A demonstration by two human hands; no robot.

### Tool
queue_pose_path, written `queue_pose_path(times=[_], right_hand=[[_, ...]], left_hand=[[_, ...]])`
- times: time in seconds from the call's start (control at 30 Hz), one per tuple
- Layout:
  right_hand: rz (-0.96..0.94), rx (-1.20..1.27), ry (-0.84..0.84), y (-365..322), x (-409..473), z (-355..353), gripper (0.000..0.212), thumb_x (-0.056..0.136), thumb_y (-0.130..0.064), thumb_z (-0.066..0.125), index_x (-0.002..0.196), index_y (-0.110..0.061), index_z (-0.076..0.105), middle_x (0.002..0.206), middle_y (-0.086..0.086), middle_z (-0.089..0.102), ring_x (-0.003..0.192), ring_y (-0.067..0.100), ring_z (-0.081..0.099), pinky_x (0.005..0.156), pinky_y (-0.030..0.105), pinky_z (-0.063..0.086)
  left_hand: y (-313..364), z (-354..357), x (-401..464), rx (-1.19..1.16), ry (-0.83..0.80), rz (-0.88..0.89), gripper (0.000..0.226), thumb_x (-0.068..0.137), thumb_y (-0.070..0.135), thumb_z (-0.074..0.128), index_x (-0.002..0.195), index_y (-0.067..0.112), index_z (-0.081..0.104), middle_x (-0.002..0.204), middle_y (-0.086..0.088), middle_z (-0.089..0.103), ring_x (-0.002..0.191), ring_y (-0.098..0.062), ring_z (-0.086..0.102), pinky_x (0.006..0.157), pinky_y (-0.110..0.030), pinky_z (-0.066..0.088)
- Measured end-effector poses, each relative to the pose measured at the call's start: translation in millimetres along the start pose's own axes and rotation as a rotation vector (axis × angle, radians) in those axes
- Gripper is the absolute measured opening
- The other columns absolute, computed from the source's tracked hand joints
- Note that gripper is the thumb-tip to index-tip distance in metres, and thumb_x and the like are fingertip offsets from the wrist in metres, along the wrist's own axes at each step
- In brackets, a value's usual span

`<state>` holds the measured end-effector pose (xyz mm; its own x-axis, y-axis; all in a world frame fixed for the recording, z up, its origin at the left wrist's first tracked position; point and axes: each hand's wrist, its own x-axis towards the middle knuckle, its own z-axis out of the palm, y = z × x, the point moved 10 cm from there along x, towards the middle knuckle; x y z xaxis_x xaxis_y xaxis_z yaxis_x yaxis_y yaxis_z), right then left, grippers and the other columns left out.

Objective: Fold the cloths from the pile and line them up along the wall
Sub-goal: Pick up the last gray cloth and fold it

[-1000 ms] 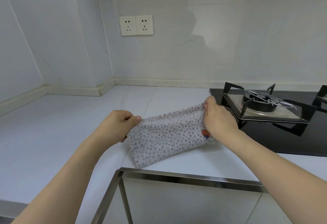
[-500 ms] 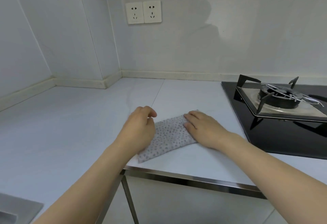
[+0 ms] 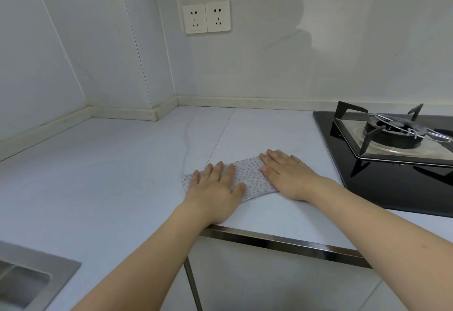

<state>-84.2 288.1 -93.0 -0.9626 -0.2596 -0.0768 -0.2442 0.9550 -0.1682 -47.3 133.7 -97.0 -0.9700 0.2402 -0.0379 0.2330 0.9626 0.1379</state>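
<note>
Item: folded spotted cloth (image 3: 247,175), pale with small dark dots, lying flat on the white surface (image 3: 122,175); it sits askew, its far end towards the hob.
Position: under and between both hands, well short of the back wall (image 3: 318,53), near the front edge of the surface.
Left hand (image 3: 214,188): flat, palm down, fingers straight and slightly spread, pressing the near-left end of the cloth; a corner of cloth shows just left of its fingers.
Right hand (image 3: 285,175): flat, palm down, fingers straight and together, pressing the far-right end of the cloth; nothing gripped.
Gas hob (image 3: 392,163): black glass with a burner and metal pan support, just right of the right hand, apart from the cloth.
Sockets (image 3: 206,17): a double wall plate, up the wall beyond the left hand.
Sink (image 3: 27,276): steel corner, well to the near left of the left hand.
Metal trim (image 3: 282,239): along the front edge, below both wrists.
</note>
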Motion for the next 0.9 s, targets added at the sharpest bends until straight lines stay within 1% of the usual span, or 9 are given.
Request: queue_pose_path(times=[0.13, 0.23, 0.3, 0.37, 0.47, 0.63, 0.8, 0.83, 0.9], right_hand=[[-0.001, -0.017, -0.001, 0.5, -0.1, 1.2, 0.056, 0.103, -0.046, 0.010, 0.155, -0.026, 0.000, 0.162, -0.005, -0.007, 0.148, 0.012, -0.008, 0.121, 0.037, -0.003], [-0.005, -0.035, 0.004, 0.4, 1.2, 1.1, 0.057, 0.102, -0.047, 0.011, 0.155, -0.026, 0.000, 0.162, -0.004, -0.006, 0.148, 0.013, -0.007, 0.121, 0.037, -0.002], [-0.007, -0.047, 0.004, 0.6, 2.7, 1.5, 0.057, 0.102, -0.047, 0.011, 0.154, -0.026, 0.000, 0.162, -0.004, -0.006, 0.148, 0.013, -0.006, 0.121, 0.037, -0.001], [-0.010, -0.063, -0.010, 1.0, 3.4, 2.6, 0.057, 0.102, -0.047, 0.011, 0.154, -0.026, -0.001, 0.162, -0.005, -0.007, 0.148, 0.013, -0.006, 0.121, 0.037, -0.001], [-0.034, -0.096, -0.031, 1.7, 5.4, 2.2, 0.057, 0.103, -0.046, 0.011, 0.154, -0.026, -0.004, 0.161, -0.005, -0.009, 0.148, 0.012, -0.008, 0.120, 0.035, -0.002], [-0.081, -0.111, -0.071, 6.2, 13.5, -3.0, 0.057, 0.102, -0.049, 0.014, 0.153, -0.030, -0.002, 0.161, -0.006, -0.010, 0.148, 0.010, -0.009, 0.120, 0.035, -0.007], [-0.085, -0.088, 0.316, -30.1, -2.5, -39.7, 0.054, 0.098, -0.032, 0.039, 0.150, -0.022, 0.027, 0.160, 0.002, 0.013, 0.146, 0.022, 0.014, 0.118, 0.036, 0.011], [-0.070, -0.053, 0.314, -38.4, -6.6, -37.0, 0.054, 0.097, -0.034, 0.039, 0.149, -0.023, 0.029, 0.159, 0.001, 0.019, 0.144, 0.022, 0.018, 0.117, 0.037, 0.014], [-0.005, -0.001, 0.174, -44.3, -9.3, -14.3, 0.055, 0.099, -0.046, 0.028, 0.151, -0.030, 0.022, 0.159, -0.001, 0.017, 0.145, 0.022, 0.016, 0.118, 0.042, 0.012]], left_hand=[[-32.3, -4.1, -5.9, -0.041, -0.002, -0.007, 0.062, 0.100, 0.053, 0.017, 0.155, 0.026, 0.004, 0.163, 0.003, 0.001, 0.149, -0.019, -0.001, 0.120, -0.046, 0.000], [-42.8, -15.4, -5.0, -0.107, 0.079, 0.006, 0.055, 0.101, 0.048, 0.023, 0.152, 0.028, 0.021, 0.159, 0.007, 0.019, 0.144, -0.019, 0.017, 0.118, -0.039, 0.014], [-48.2, -32.9, -4.1, -0.110, 0.236, -0.030, 0.044, 0.101, 0.039, 0.029, 0.139, 0.023, 0.044, 0.143, 0.000, 0.041, 0.125, -0.025, 0.036, 0.104, -0.037, 0.030], [-57.6, -50.5, -6.7, -0.084, 0.389, -0.097, 0.031, 0.099, 0.031, 0.037, 0.118, 0.017, 0.056, 0.117, -0.003, 0.052, 0.103, -0.025, 0.043, 0.088, -0.035, 0.035], [-73.9, -52.6, -5.6, -0.145, 0.387, -0.153, 0.019, 0.096, 0.034, 0.044, 0.102, 0.021, 0.057, 0.099, 0.005, 0.050, 0.093, -0.019, 0.042, 0.082, -0.032, 0.031], [-82.2, -47.7, -1.8, -0.405, 0.295, -0.188, 0.012, 0.094, 0.036, 0.052, 0.100, 0.027, 0.058, 0.092, 0.015, 0.054, 0.099, -0.014, 0.046, 0.092, -0.031, 0.031], [-84.2, -47.6, 3.4, -0.425, 0.274, -0.220, 0.016, 0.094, 0.026, 0.044, 0.092, 0.026, 0.060, 0.090, 0.011, 0.063, 0.094, -0.018, 0.057, 0.095, -0.036, 0.038], [-83.9, -47.7, 3.9, -0.409, 0.283, -0.218, 0.017, 0.094, 0.024, 0.043, 0.091, 0.025, 0.059, 0.088, 0.011, 0.063, 0.092, -0.019, 0.058, 0.093, -0.036, 0.039], [-82.9, -48.4, 4.4, -0.354, 0.308, -0.205, 0.017, 0.094, 0.023, 0.042, 0.090, 0.024, 0.058, 0.086, 0.012, 0.061, 0.089, -0.019, 0.058, 0.086, -0.034, 0.039]])
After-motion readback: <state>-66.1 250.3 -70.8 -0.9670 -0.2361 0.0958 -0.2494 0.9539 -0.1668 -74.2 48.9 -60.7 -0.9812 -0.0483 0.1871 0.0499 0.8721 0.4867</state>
